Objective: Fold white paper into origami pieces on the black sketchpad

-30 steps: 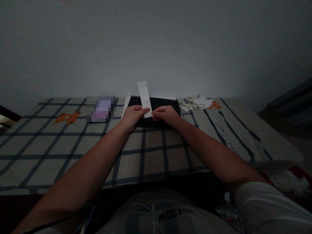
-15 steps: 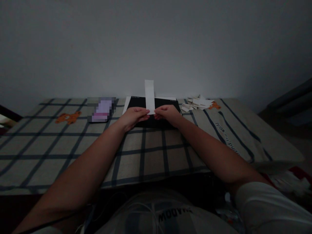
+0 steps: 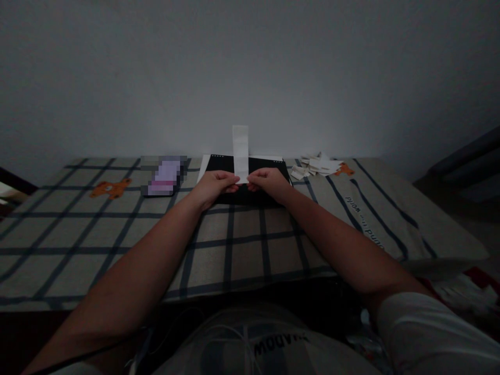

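Between my two hands a white paper strip (image 3: 240,148) stands nearly upright, its top rising in front of the wall. My left hand (image 3: 215,186) pinches the strip's lower left corner with thumb and fingers. At the lower right corner, my right hand (image 3: 269,182) pinches it in the same way. Beneath both hands lies a black notebook or folder (image 3: 221,162) with small white marks along its far edge. White sheet edges show from under it. The hands partly cover its near side.
A phone (image 3: 166,177) with a blurred screen lies left of the black folder. To the right sits a pile of white paper pieces (image 3: 318,165). A checked cloth (image 3: 242,250) covers the table, which meets a grey wall (image 3: 250,73) at its far edge.
The paper strip's upper end has shifted slightly to the right and up, so it stands straighter. Both hands keep their pinch in nearly the same place.
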{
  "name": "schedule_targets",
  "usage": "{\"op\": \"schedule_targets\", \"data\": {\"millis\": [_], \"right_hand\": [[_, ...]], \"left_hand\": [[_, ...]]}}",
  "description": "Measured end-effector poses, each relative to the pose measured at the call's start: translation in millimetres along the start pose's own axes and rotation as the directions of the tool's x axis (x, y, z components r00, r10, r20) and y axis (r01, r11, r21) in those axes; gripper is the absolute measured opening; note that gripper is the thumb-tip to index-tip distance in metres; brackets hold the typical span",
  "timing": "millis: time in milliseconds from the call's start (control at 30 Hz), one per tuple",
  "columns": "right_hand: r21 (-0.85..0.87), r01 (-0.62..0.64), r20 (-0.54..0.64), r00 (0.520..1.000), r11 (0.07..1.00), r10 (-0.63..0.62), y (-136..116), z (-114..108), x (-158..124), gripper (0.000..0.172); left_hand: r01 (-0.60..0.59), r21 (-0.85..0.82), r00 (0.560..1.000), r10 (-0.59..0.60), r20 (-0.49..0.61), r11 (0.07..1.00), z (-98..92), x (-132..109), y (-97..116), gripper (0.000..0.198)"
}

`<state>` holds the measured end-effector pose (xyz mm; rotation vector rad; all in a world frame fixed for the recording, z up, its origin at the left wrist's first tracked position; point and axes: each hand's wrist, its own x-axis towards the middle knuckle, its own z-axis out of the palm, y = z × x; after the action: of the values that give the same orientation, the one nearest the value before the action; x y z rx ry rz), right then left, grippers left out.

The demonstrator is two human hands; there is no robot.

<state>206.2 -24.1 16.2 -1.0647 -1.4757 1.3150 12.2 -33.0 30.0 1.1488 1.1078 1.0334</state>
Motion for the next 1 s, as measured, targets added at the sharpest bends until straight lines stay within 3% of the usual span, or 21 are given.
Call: {"op": "schedule_targets", "data": {"millis": [133,433,733,1000], "right_hand": [[0.054,-0.017,0.022,1.000,0.998,0.016,-4.5,-0.9,-3.8,0.007],[0.046,-0.025,0.029,0.999,0.999,0.024,-8.2,3.5,-5.2,0.008],[0.021,-0.031,0.048,0.998,0.999,0.030,-8.5,3.4,-6.8,0.006],[0.065,-0.052,0.050,0.998,0.997,0.049,-7.6,3.6,-7.0,0.006]], "left_hand": [[0.033,-0.074,0.998,-0.028,0.063,0.997,-2.1,-2.2,2.2,0.013],[-0.023,-0.042,0.999,0.021,-0.039,0.999,-0.3,0.1,2.1,0.010],[-0.062,-0.067,0.998,0.060,-0.036,0.996,-0.4,-1.9,3.0,0.024],[-0.027,-0.090,1.000,0.025,-0.018,0.996,-2.4,-1.8,5.2,0.022]]}}
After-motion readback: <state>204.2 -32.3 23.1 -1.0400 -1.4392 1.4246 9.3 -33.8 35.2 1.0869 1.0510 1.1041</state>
